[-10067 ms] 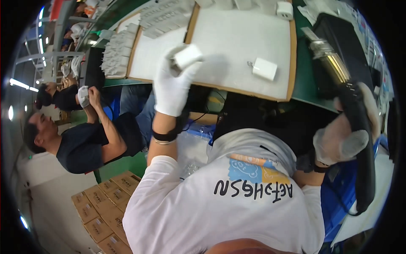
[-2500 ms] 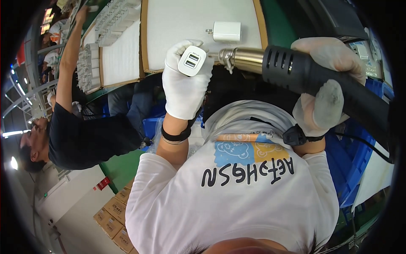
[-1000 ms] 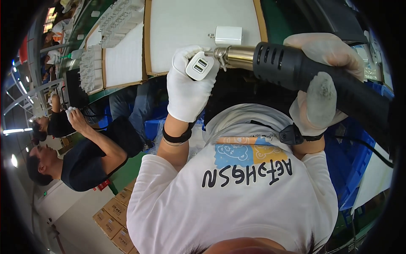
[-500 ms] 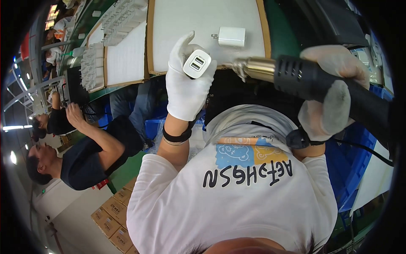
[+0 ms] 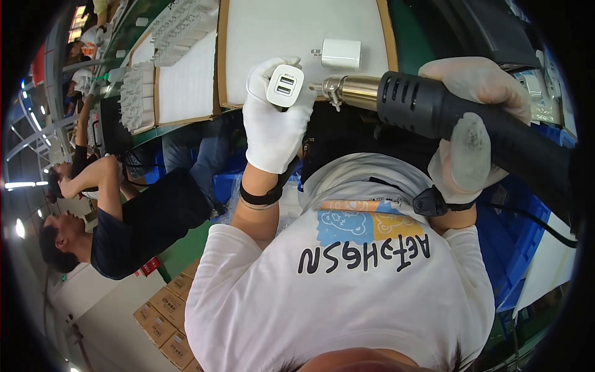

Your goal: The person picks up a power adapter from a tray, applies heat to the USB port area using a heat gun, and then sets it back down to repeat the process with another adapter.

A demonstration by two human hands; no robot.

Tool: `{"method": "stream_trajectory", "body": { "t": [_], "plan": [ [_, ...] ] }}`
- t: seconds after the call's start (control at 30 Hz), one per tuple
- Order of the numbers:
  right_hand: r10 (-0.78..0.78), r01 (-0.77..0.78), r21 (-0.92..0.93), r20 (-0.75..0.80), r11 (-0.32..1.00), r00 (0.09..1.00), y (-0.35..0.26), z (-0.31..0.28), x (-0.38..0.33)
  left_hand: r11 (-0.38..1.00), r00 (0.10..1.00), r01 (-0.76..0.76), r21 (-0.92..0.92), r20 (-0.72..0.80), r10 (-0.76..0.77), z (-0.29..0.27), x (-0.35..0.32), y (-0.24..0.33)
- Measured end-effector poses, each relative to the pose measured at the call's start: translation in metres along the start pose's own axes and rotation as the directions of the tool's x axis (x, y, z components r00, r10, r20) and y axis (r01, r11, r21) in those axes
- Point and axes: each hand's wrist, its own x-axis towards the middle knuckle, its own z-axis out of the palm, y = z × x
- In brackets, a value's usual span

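Observation:
My left hand [image 5: 273, 137], in a white glove, is closed round a white USB charger [image 5: 286, 85]. The end with two dark USB ports faces up. A black hot air gun [image 5: 409, 102] with a brass-coloured metal nozzle is gripped in my gloved right hand [image 5: 469, 155]. Its narrow tip points left, just to the right of the charger, with a small gap visible between them. Beyond my hands, another white charger [image 5: 341, 54] lies on its side on a white-lined cardboard tray [image 5: 254, 31], prongs to the left.
Rows of white chargers [image 5: 180, 31] stand on a second tray at the far left, on the green bench. Blue crates [image 5: 505, 248] sit at my right. A cable hangs by my right wrist. A co-worker in a dark shirt [image 5: 149, 211] sits at left, near stacked cartons [image 5: 167, 307].
The hot air gun has moved left, bringing its nozzle closer to the charger. My left fingers have folded in, and the charger has shifted slightly up and left. The co-worker's arm has moved.

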Motion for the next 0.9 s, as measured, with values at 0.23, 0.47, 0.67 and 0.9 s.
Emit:
{"method": "stream_trajectory", "body": {
  "t": [0.23,0.47,0.67,0.9],
  "plan": [
    [-0.032,0.032,-0.001,-0.015,0.999,0.999,0.002,0.006,0.002,0.997,0.998,-0.068,0.046,0.007,0.068,0.0,0.002,-0.002],
    [-0.061,0.06,0.008,0.089,0.998,0.994,0.004,0.002,0.006,0.989,0.995,-0.102,0.107,-0.006,0.103,-0.002,0.004,-0.007],
    [-0.054,0.055,-0.017,0.055,0.998,0.997,0.007,0.005,0.003,0.991,0.997,-0.077,0.108,-0.005,0.078,-0.002,0.003,-0.005],
    [-0.019,0.024,-0.071,0.067,0.997,0.998,0.001,0.005,0.003,0.99,0.995,-0.102,0.1,-0.004,0.103,-0.003,0.003,-0.006]
  ]
}}
